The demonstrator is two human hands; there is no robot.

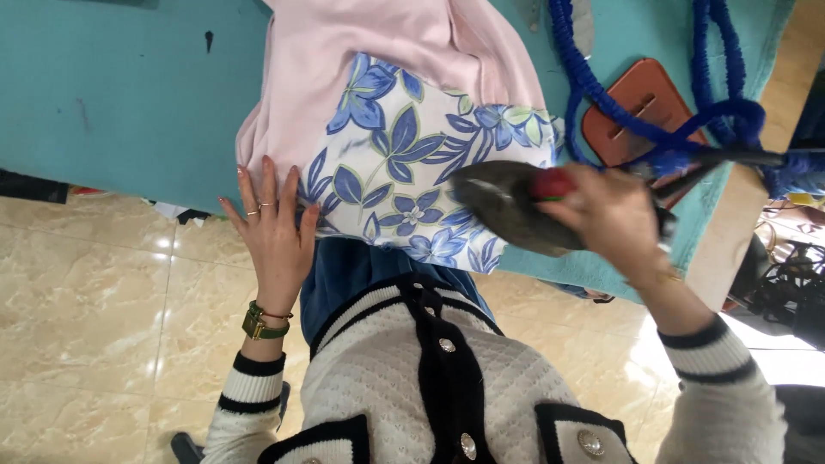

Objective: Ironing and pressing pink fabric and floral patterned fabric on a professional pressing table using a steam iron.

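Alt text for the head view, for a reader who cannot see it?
The right hand holds an iron over blue floral fabric sewn to a pink garment on a teal table. The left hand presses flat on the fabric's edge. A blue hose loops past an orange rest.

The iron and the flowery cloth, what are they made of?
The iron looks like dull grey metal, with a smooth, slightly shiny underside; its red part is likely plastic. The flowery cloth looks like thin woven fabric: matte, printed with blue flowers, lying soft and flat under the left hand.
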